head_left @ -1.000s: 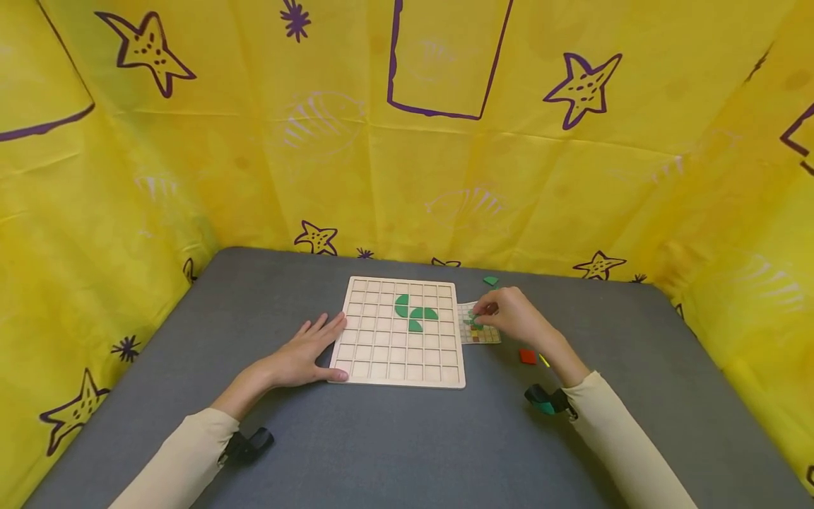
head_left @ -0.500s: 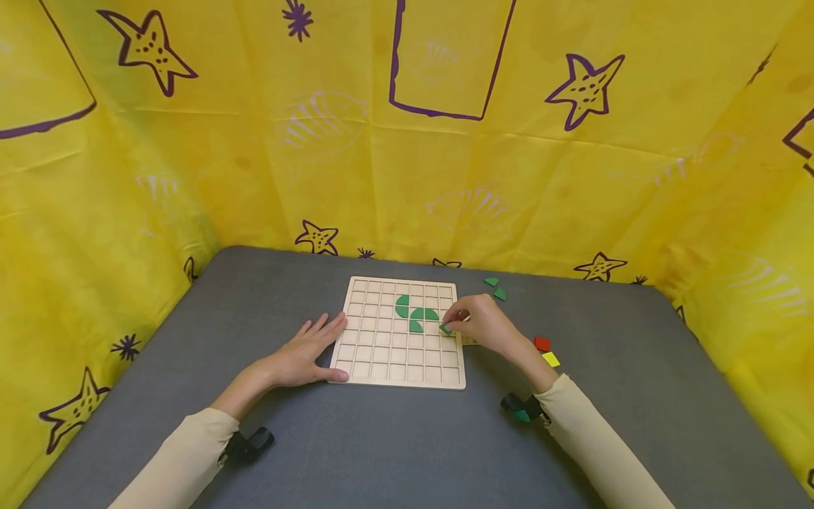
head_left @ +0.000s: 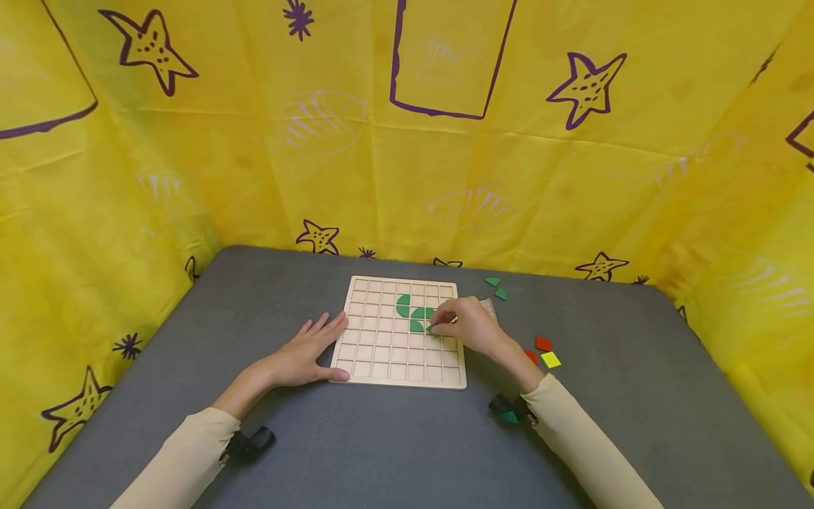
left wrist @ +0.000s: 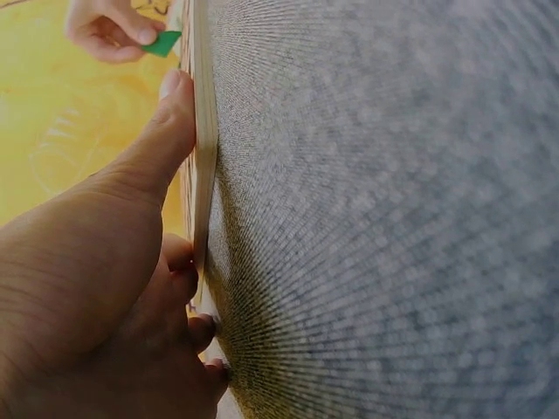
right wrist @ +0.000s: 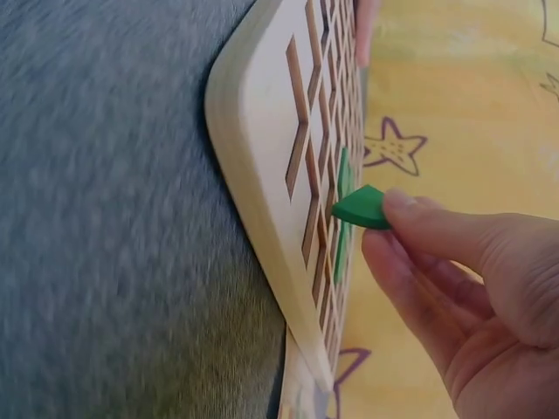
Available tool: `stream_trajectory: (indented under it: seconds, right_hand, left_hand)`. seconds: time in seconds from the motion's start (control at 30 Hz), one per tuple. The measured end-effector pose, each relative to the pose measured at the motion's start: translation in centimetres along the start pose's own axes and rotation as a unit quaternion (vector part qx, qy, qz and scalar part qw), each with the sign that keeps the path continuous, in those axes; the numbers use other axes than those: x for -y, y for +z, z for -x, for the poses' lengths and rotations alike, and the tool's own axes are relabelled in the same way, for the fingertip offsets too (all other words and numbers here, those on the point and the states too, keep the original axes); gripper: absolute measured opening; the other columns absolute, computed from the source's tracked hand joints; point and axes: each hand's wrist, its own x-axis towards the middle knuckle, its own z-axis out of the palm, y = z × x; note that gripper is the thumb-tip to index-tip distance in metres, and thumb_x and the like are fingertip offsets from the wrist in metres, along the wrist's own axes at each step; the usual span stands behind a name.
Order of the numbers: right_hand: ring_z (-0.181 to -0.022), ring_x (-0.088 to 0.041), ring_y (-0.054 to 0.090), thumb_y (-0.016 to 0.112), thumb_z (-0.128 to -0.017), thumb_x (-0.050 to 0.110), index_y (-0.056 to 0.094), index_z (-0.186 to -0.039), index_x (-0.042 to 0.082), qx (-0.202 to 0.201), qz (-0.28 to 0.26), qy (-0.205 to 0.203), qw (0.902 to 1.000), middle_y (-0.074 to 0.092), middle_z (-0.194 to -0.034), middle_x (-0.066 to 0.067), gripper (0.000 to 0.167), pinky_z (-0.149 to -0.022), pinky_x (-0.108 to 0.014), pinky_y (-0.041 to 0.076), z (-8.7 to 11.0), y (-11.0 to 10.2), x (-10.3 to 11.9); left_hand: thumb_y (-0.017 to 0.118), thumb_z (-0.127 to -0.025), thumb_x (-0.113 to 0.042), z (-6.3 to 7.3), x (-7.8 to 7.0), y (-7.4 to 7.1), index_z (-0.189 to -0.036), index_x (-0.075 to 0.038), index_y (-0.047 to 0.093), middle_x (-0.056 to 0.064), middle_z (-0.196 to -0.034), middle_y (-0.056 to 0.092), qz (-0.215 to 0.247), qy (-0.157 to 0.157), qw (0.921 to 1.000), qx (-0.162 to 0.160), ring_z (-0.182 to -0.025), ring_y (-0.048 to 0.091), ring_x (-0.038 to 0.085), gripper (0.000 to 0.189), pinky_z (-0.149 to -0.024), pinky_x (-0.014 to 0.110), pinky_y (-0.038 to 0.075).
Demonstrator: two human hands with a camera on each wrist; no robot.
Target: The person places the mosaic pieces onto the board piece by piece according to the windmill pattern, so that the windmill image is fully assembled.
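A light wooden grid board point(head_left: 381, 353) lies on the grey table, with several green quarter-circle tiles point(head_left: 403, 306) set in its cells. My left hand point(head_left: 304, 357) rests spread along the board's left side, thumb and fingertips touching the edge. Over the right half of the board, my right hand point(head_left: 469, 326) pinches a green tile point(right wrist: 362, 209) between thumb and fingers. In the right wrist view that tile appears tilted, just above the grid. A printed card point(head_left: 489, 309) at the board's right side is mostly hidden behind the right hand.
Two green tiles point(head_left: 500, 294) lie loose beyond the board's far right corner. Red tiles point(head_left: 543, 343) and a yellow tile point(head_left: 551, 360) lie near the right forearm. A yellow patterned curtain point(head_left: 407, 177) surrounds the table's back and sides.
From the card, my right hand has moved left over the board, carrying a green tile. A second green tile and more of the red and yellow tiles now show. My left hand stays put.
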Motion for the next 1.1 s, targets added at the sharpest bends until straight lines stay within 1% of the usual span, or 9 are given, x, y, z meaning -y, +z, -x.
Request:
stream_trajectory:
  seconds: [0.1, 0.2, 0.43, 0.47, 0.63, 0.77, 0.87, 1.1]
  right_hand:
    - [-0.077, -0.011, 0.065, 0.079, -0.082, 0.006, 0.077, -0.089, 0.006, 0.006, -0.014, -0.007, 0.9999, 0.072, -0.084, 0.002, 0.008, -0.072, -0.027, 0.054, -0.2, 0.3, 0.2]
    - [-0.078, -0.011, 0.067, 0.078, -0.083, 0.007, 0.077, -0.091, 0.006, 0.011, -0.021, -0.005, 0.9997, 0.073, -0.086, 0.001, 0.008, -0.072, -0.027, 0.055, -0.4, 0.6, 0.3]
    - [-0.075, -0.011, 0.068, 0.079, -0.083, 0.010, 0.078, -0.091, 0.007, 0.007, -0.042, 0.040, 0.9983, 0.073, -0.084, 0.002, 0.008, -0.068, -0.026, 0.054, -0.6, 1.1, 0.2]
    - [-0.075, -0.011, 0.068, 0.078, -0.083, 0.010, 0.078, -0.091, 0.007, 0.009, -0.044, 0.041, 0.9982, 0.073, -0.084, 0.001, 0.008, -0.068, -0.026, 0.054, -0.6, 1.2, 0.3]
    - [-0.073, -0.008, 0.065, 0.077, -0.085, 0.013, 0.078, -0.090, 0.007, 0.018, -0.018, 0.029, 0.9993, 0.074, -0.084, 0.001, 0.008, -0.065, -0.024, 0.052, -0.9, 1.7, 0.5]
    - [-0.069, -0.007, 0.063, 0.078, -0.084, 0.012, 0.079, -0.088, 0.008, 0.006, -0.002, 0.038, 0.9993, 0.073, -0.080, 0.003, 0.006, -0.063, -0.023, 0.051, -0.9, 2.0, 0.8]
    - [-0.068, -0.007, 0.061, 0.078, -0.084, 0.013, 0.079, -0.086, 0.009, -0.004, -0.003, 0.056, 0.9984, 0.073, -0.078, 0.004, 0.004, -0.061, -0.023, 0.050, -1.0, 2.2, 1.0]
    - [-0.069, -0.009, 0.062, 0.077, -0.085, 0.013, 0.077, -0.083, 0.008, -0.055, 0.007, 0.099, 0.9935, 0.072, -0.078, 0.002, 0.005, -0.064, -0.026, 0.051, -1.1, 2.9, 1.4]
  left_hand:
    - [0.071, -0.083, -0.053, 0.0, 0.0, 0.0, -0.155, 0.001, 0.018, 0.018, -0.162, 0.014, 0.000, 0.001, 1.0000, -0.002, -0.147, 0.006, 0.046, 0.104, -0.115, 0.062, 0.003]
    - [0.072, -0.084, -0.052, 0.0, -0.1, -0.1, -0.155, 0.002, 0.018, 0.019, -0.162, 0.014, 0.003, 0.002, 1.0000, -0.001, -0.147, 0.006, 0.046, 0.104, -0.115, 0.062, 0.003]
    - [0.070, -0.084, -0.054, -0.2, 0.0, 0.0, -0.155, 0.001, 0.018, 0.018, -0.162, 0.014, 0.000, 0.003, 1.0000, 0.001, -0.147, 0.006, 0.046, 0.104, -0.115, 0.062, 0.003]
    - [0.070, -0.084, -0.054, -0.2, 0.0, 0.0, -0.155, 0.001, 0.018, 0.018, -0.162, 0.014, 0.002, 0.003, 1.0000, 0.000, -0.147, 0.006, 0.046, 0.105, -0.115, 0.062, 0.003]
    - [0.071, -0.083, -0.054, 0.0, 0.1, 0.0, -0.155, 0.000, 0.017, 0.018, -0.162, 0.013, 0.004, 0.002, 1.0000, -0.001, -0.147, 0.005, 0.046, 0.105, -0.115, 0.062, 0.002]
    - [0.070, -0.084, -0.054, -0.1, 0.1, 0.0, -0.155, 0.000, 0.017, 0.018, -0.162, 0.013, 0.006, 0.009, 0.9999, 0.000, -0.147, 0.005, 0.046, 0.104, -0.115, 0.062, 0.002]
    - [0.070, -0.083, -0.054, 0.0, 0.1, 0.0, -0.155, 0.001, 0.018, 0.019, -0.162, 0.013, 0.007, 0.010, 0.9999, -0.001, -0.146, 0.005, 0.047, 0.104, -0.115, 0.062, 0.002]
    - [0.070, -0.083, -0.056, 0.0, 0.1, 0.0, -0.155, 0.001, 0.018, 0.019, -0.162, 0.013, 0.007, 0.008, 0.9999, -0.002, -0.146, 0.006, 0.047, 0.105, -0.115, 0.063, 0.002]
